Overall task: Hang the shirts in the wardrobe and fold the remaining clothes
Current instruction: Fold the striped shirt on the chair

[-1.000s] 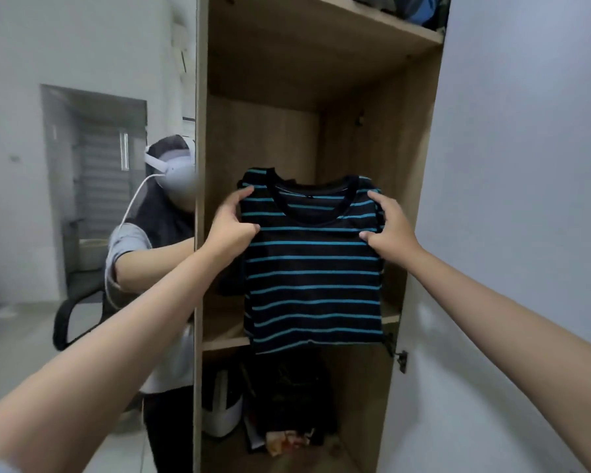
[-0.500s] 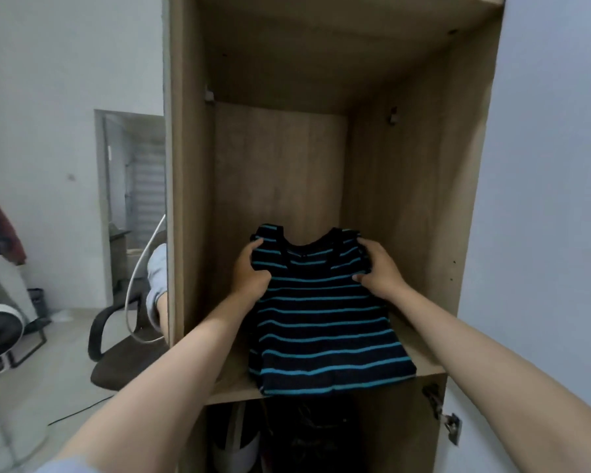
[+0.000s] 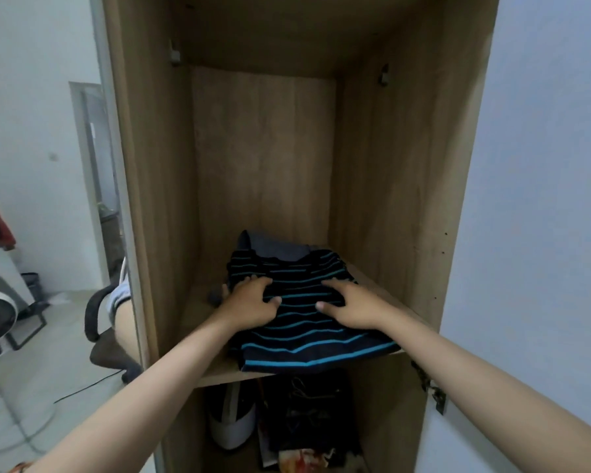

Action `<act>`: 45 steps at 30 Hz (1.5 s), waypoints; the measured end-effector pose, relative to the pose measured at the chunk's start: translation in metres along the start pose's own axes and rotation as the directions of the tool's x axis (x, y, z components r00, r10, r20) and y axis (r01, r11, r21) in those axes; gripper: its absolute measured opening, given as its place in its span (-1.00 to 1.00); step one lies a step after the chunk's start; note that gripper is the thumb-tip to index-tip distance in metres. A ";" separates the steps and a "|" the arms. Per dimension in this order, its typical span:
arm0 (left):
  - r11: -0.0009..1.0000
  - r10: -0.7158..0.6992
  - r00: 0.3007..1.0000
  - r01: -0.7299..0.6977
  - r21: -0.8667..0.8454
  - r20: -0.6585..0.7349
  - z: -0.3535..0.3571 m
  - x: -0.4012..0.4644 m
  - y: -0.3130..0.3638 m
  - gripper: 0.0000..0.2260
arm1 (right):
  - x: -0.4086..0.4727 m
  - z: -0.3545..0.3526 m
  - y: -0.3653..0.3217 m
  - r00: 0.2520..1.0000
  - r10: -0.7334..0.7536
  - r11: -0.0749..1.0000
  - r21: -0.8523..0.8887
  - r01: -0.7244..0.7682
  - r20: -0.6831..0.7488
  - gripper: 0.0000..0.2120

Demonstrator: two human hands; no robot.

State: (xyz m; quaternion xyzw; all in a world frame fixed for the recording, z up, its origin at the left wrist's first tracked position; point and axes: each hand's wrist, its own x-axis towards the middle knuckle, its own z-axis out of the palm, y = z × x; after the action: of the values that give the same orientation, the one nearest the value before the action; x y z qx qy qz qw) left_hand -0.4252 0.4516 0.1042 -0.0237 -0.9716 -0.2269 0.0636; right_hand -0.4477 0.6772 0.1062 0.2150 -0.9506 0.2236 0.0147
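Folded striped shirt (image 3: 307, 322), black with blue bands: laid flat on the wardrobe shelf (image 3: 219, 372), partly over a grey garment (image 3: 277, 247). Left hand (image 3: 249, 302) and right hand (image 3: 352, 307) are pressed on it, fingers spread. No legible writing is seen.

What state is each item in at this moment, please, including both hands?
striped shirt: folded, lying on the shelf, front edge overhanging.
grey garment: folded, behind and partly under the striped shirt.
left hand: palm down, resting on the shirt.
right hand: palm down, resting on the shirt.
wardrobe: open.
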 end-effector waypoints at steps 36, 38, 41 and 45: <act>0.935 0.249 0.961 -0.207 0.290 -0.117 0.016 -0.142 -0.002 -0.49 | -0.141 0.039 -0.005 0.931 0.261 0.918 -0.234 -0.321 -0.256 -0.34; 0.928 0.345 0.911 -0.294 0.231 -0.226 0.033 -0.167 0.004 -0.51 | -0.171 0.049 -0.012 0.925 0.236 0.932 -0.202 -0.302 -0.296 -0.34; 0.901 0.433 0.878 -0.426 0.081 -0.203 0.059 -0.199 0.017 -0.55 | -0.223 0.062 -0.028 0.914 0.275 0.935 -0.138 -0.327 -0.298 -0.33; 0.860 0.456 0.886 -0.463 -0.214 -0.083 0.091 -0.246 0.040 -0.60 | -0.300 0.079 -0.048 0.877 0.394 0.908 -0.034 -0.419 -0.273 -0.33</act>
State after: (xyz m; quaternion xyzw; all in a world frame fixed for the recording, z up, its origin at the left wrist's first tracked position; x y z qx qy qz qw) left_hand -0.1883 0.5236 0.0076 -0.2582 -0.9043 -0.3154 0.1271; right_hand -0.1506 0.7250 0.0184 -0.0215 -0.9735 0.2037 0.1019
